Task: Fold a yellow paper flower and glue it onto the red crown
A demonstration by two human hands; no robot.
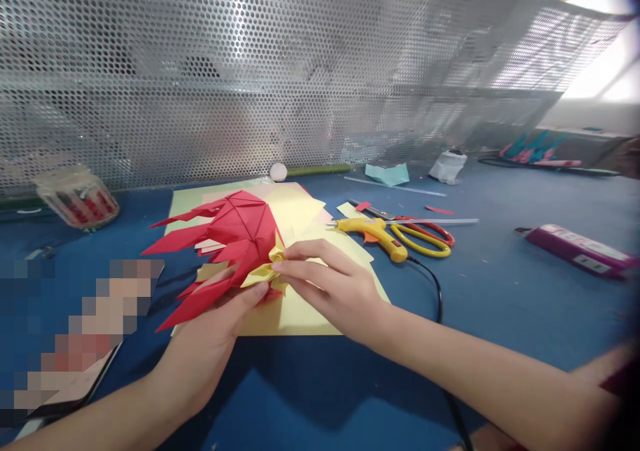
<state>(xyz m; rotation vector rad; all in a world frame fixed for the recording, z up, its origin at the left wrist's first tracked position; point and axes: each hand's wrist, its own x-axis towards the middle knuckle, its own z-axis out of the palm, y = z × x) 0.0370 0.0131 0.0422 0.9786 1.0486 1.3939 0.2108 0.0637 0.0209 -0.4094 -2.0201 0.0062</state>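
A red folded-paper piece point(247, 227) with long pointed spikes rests over yellow paper sheets point(320, 304). Beneath its near side my left hand point(213, 321) grips it, the thumb pressed near its lower right edge and the other fingers partly hidden under the paper. On that same edge sits a crumpled yellow paper piece point(263, 275). My right hand point(335, 284) pinches the yellow piece between thumb and fingers, pressed against the red paper. Whether the yellow piece is fixed to the red one I cannot tell.
Right of the sheets lie a yellow glue gun point(373, 229) with a black cord point(439, 291), scissors point(425, 237) and a clear glue stick point(450, 221). A purple box cutter point(580, 247) is farther right. A jar point(77, 194) stands left; a perforated metal screen point(225, 71) rises behind.
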